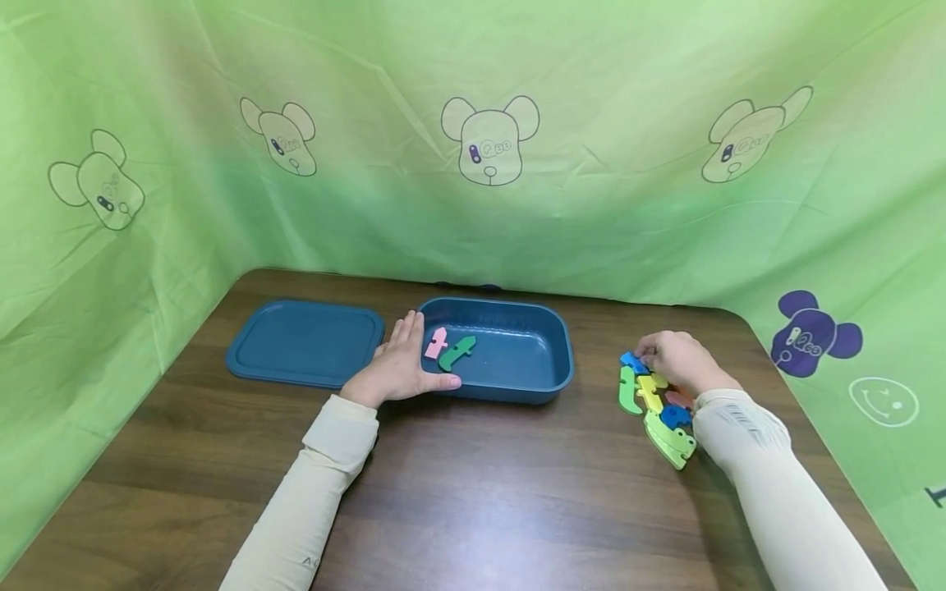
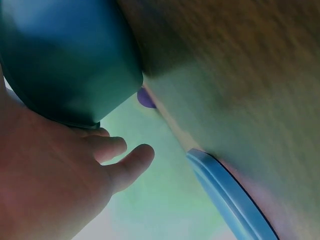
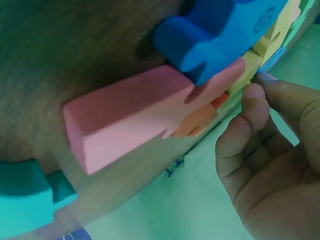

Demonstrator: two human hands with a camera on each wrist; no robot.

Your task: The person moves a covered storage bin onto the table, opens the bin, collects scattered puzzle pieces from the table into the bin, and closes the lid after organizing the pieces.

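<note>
**One hand on the box, the other at the heap of shapes**

The blue box (image 1: 510,393) sits at the centre of the frame on the wooden table (image 1: 480,484). Inside it, toward its left end, lie a pink piece (image 1: 437,345) and, just beside it, a dark green piece (image 1: 460,351).

The left hand (image 1: 395,365) rests against the box's left end, fingers stretched out nearly straight and the thumb spread wide across the near corner of the rim; it touches the box without curling round it. Further left, the blue lid (image 1: 306,343) lies flat.

At the right of the frame, the right hand (image 1: 681,359) is bent over the loose pieces. Its fingers are curled, fingertips drawn close together at a bright blue piece (image 1: 631,362) at the top of the heap; I cannot tell whether they have hold of it. Below that blue shape are a light green piece (image 1: 628,392) and a yellow piece (image 1: 649,396), then a reddish piece (image 1: 678,400), a darker blue piece (image 1: 674,416) and, lowest, a yellow-green piece with round eyes (image 1: 668,442).

Green cloth (image 1: 384,222) printed with outlined animal heads fills the upper frame.
</note>
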